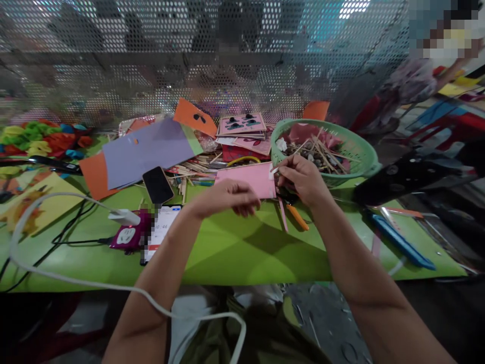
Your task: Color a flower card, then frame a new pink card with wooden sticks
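My right hand [301, 178] pinches a small white piece [274, 171], too small to tell its kind, at the right end of a pink card [244, 177]. That card lies flat on the green tabletop [242, 258]. My left hand [235, 197] hovers at the card's near edge, fingers loosely bent and somewhat apart, with nothing visible in them. Below my right hand lie an orange-handled tool [298, 217] and a thin pink strip [283, 214].
A green basket [364, 151] of sticks and pebbles stands behind my right hand. Decorated pink cards [242, 124] are stacked at the back, near purple sheets [147, 146]. Two phones, one dark [158, 185], lie left. A white cable [76, 277] crosses in front. Perforated metal [170, 76] rises behind.
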`<state>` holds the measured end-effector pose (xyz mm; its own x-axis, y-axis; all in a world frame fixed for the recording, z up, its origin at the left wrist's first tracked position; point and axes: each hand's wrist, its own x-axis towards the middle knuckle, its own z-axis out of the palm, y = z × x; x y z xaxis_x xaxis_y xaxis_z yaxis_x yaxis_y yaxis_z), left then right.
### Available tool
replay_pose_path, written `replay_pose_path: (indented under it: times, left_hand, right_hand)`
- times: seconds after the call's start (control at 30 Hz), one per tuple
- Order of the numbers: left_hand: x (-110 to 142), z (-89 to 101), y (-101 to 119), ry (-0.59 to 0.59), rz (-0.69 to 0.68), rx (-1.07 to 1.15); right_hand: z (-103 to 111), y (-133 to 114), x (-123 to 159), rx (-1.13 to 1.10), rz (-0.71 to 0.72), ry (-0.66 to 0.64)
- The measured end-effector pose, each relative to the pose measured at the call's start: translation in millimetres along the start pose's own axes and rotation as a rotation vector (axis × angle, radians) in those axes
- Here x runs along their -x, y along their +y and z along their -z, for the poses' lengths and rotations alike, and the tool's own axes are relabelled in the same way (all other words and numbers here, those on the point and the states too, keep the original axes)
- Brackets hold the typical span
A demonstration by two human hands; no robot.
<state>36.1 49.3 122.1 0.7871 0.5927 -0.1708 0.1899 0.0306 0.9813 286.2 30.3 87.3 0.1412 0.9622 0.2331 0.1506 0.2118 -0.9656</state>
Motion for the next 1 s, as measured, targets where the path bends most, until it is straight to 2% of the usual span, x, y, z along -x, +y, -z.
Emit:
replay_pose_path:
  times: [0.1, 0.17, 0.2, 0.3, 0.5, 0.77, 1.0]
  left_hand:
    - [-33.7, 22.1, -6.6, 0.463, -0.2, -0.199]
    - [-59.5, 30.6, -13.4, 0.552, -0.204, -0.364]
    - [-71.2, 33.2, -16.5, 0.538, -0.181, -0.43]
    - [-97.5, 37.4, -23.4, 0.401, -0.127, -0.586]
    - [-118.4, 44.5, -32.2, 0.294, -0.099, -0.713]
    - [-125.5, 45.5, -31.9, 0.214, -0.157, -0.826]
    - [-109.5, 47.1, -11.6, 0.224, -0.196, -0.597]
  right_hand:
    - [0.3, 2.4, -0.1, 0.003, 0.001, -0.032]
    - [0.6, 3.7, 0.0, 0.002, -0.008, -0.067]
    - [1.1, 3.9, 0.1, 0.003, -0.01, -0.084]
    - [3.8, 3.5, -0.6, 0.021, 0.004, -0.12]
    - [8.7, 1.5, -4.2, 0.024, 0.047, -0.069]
    - [9.7, 2.2, -4.2, 0.032, 0.059, -0.053]
    - [17.1, 1.1, -7.8, 0.012, 0.108, 0.019]
